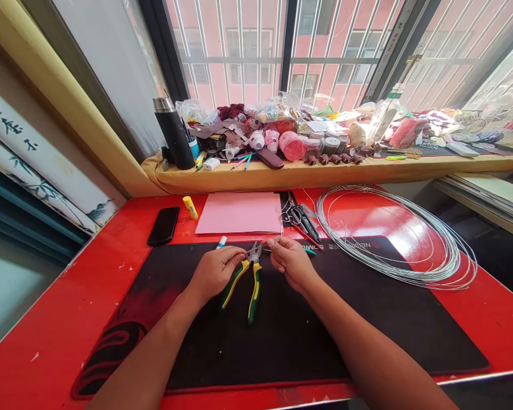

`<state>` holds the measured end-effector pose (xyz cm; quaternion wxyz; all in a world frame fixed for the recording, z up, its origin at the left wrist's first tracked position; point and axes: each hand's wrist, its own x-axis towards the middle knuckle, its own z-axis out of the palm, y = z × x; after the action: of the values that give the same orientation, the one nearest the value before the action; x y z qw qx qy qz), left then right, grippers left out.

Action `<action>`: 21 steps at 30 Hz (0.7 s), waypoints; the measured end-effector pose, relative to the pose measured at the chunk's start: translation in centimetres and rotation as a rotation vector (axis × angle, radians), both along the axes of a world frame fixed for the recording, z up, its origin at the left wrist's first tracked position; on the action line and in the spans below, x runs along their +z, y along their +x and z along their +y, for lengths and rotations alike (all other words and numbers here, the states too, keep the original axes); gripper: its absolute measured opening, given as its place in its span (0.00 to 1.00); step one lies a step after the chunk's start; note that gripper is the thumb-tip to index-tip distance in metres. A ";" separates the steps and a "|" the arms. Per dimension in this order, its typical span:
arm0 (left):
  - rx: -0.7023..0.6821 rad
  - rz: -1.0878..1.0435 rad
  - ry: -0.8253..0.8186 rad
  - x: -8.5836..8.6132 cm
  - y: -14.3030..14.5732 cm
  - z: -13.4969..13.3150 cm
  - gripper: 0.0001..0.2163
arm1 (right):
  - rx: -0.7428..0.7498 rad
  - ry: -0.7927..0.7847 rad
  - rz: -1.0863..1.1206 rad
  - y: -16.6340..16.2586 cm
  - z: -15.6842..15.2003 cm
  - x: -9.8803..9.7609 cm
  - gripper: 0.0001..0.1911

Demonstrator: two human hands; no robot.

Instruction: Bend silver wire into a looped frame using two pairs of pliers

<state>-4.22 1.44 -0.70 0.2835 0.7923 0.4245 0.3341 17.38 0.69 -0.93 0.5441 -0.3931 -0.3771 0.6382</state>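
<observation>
Pliers [251,279] with green-yellow and black handles rest on the black mat [367,319], jaws pointing away from me and handles spread. My left hand [216,270] is curled around the left handle near the jaws. My right hand [288,259] pinches a thin piece of silver wire [263,248] that runs across to the plier jaws. Both hands sit close together at the mat's far edge.
A large coil of silver wire [393,233] lies to the right on the red table [47,319]. Pink paper [239,212], scissors [293,215], a glue stick [190,206] and a black phone [164,225] lie behind the mat. The window ledge [282,173] holds a black flask [173,134] and clutter.
</observation>
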 end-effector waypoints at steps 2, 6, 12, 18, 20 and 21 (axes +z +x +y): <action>-0.005 0.019 0.043 0.0 -0.1 0.0 0.11 | 0.013 -0.018 0.034 0.0 0.0 0.1 0.19; -0.018 0.039 0.123 -0.2 -0.4 0.1 0.11 | 0.043 -0.056 0.092 -0.1 -0.2 0.0 0.19; -0.025 0.047 0.183 -0.5 -0.8 0.4 0.11 | 0.074 -0.096 0.146 -0.4 -0.5 -0.3 0.19; -0.006 0.048 0.129 -0.9 -1.0 0.9 0.11 | 0.051 -0.091 0.143 -0.9 -0.4 -1.0 0.19; 0.002 0.027 0.068 -1.0 -0.9 0.9 0.11 | 0.038 -0.070 0.126 -1.0 -0.3 -1.1 0.19; 0.007 0.011 0.041 -1.0 -0.9 0.9 0.11 | 0.033 -0.058 0.116 -0.9 -0.3 -1.1 0.19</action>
<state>-5.08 2.31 -1.75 0.2638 0.7984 0.4219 0.3391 16.44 0.40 -2.05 0.5428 -0.3648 -0.3328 0.6794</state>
